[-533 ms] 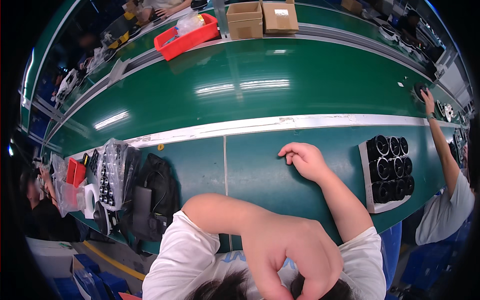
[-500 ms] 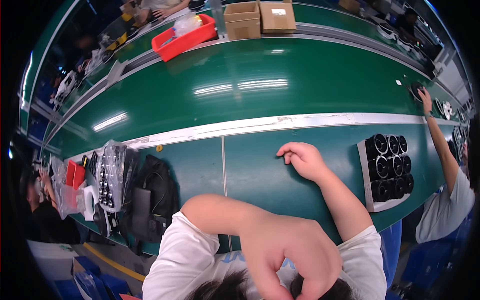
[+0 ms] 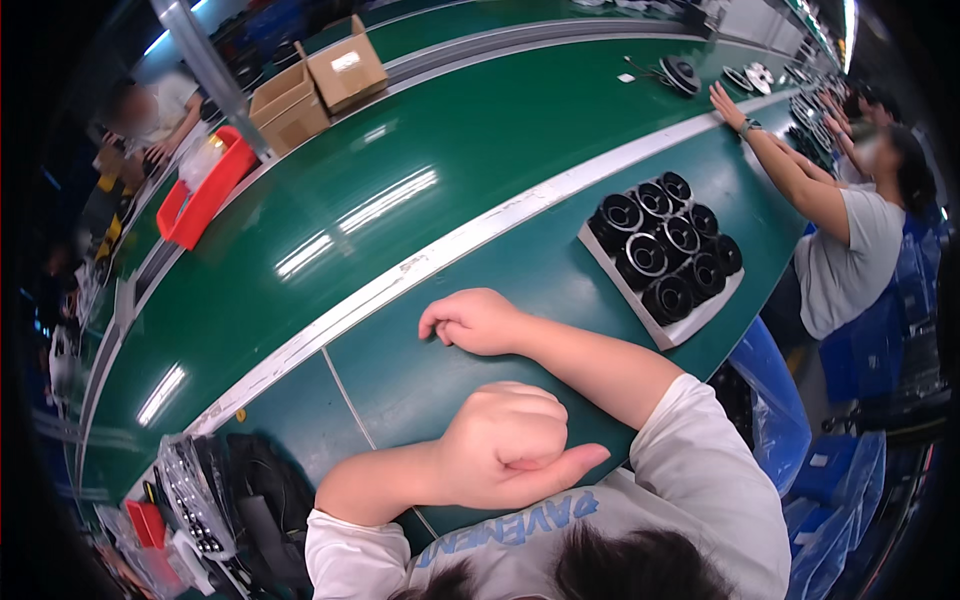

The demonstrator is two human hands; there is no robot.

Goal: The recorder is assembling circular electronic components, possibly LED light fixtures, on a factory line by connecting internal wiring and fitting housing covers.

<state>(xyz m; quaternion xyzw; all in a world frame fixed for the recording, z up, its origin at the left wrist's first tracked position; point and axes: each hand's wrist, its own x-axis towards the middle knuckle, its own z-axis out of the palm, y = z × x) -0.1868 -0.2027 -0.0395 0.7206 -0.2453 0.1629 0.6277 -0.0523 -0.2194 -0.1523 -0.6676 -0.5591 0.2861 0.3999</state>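
My left hand [image 3: 515, 440] is held in front of my chest, above the near edge of the table. Its fingers are curled into a fist with the thumb stretched out, and nothing shows in it. My right hand [image 3: 472, 321] rests on the green tabletop [image 3: 415, 385] just beyond it, fingers loosely curled in, with no object seen in it. The two hands are apart. To the right of my right arm stands a white tray [image 3: 625, 285] with several black round parts [image 3: 682, 235] with ringed tops. Neither hand touches it.
A green conveyor belt [image 3: 480, 150] runs beyond a pale rail [image 3: 400, 275]. A red bin [image 3: 208, 190] and cardboard boxes [image 3: 292, 108] stand across it. A black bag [image 3: 262, 490] and plastic-wrapped parts [image 3: 195, 490] lie left. A co-worker's hand [image 3: 727, 105] reaches over the belt near a black round part [image 3: 680, 75].
The view has turned to the right. My left hand has dropped from close to the camera to before my chest. The co-worker's hand has come away from the black round part.
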